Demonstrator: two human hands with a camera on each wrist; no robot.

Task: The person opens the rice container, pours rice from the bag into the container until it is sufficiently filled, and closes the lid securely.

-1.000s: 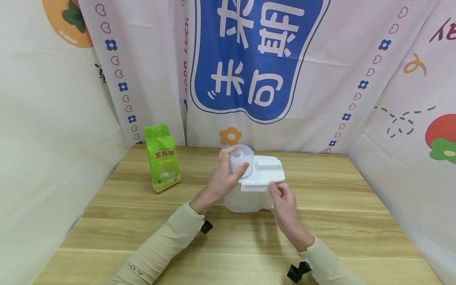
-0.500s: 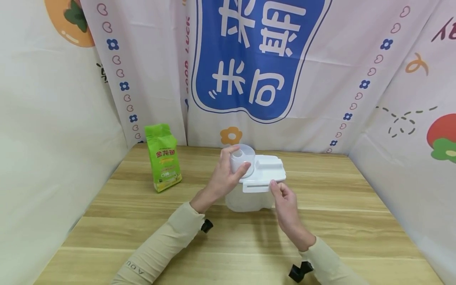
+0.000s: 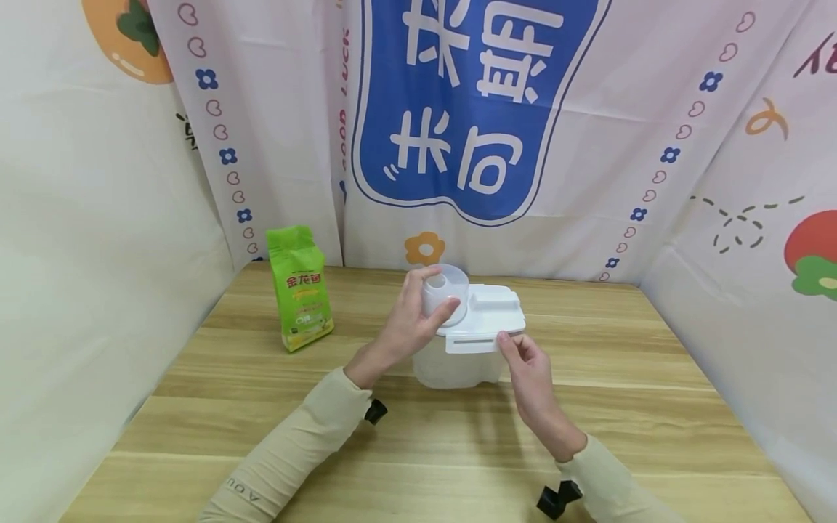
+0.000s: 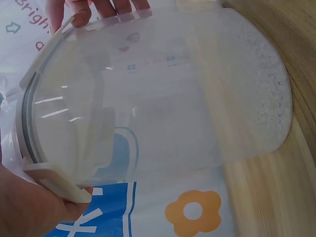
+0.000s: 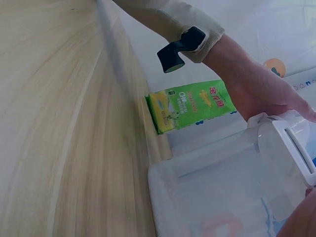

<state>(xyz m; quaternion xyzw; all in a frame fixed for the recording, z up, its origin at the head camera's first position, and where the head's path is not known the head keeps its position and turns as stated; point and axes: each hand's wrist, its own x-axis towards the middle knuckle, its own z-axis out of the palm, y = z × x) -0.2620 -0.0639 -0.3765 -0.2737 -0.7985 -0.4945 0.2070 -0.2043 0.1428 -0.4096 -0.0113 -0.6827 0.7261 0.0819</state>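
A translucent storage container (image 3: 451, 369) with a white lid (image 3: 497, 314) stands upright on the table. A clear plastic cup (image 3: 455, 282) sits on the left part of this lid. My left hand (image 3: 408, 319) grips the cup, its thumb across the near side and its fingers round the far left. At the front, my right hand (image 3: 531, 374) pinches the right end of the white lid clip (image 3: 468, 344) between thumb and curled finger. Pale grains (image 4: 270, 101) lie at the container's bottom in the left wrist view. The lid's left end is partly hidden by my left hand.
A green and yellow bag (image 3: 301, 298) with printed characters stands upright to the left on the wooden table (image 3: 418, 472). Behind the table hangs a printed curtain (image 3: 582, 167), with more white cloth on both sides.
Since a second ago the clip's front face shows a little more. Both forearms have shifted slightly outward, while the cup and container stay in place.
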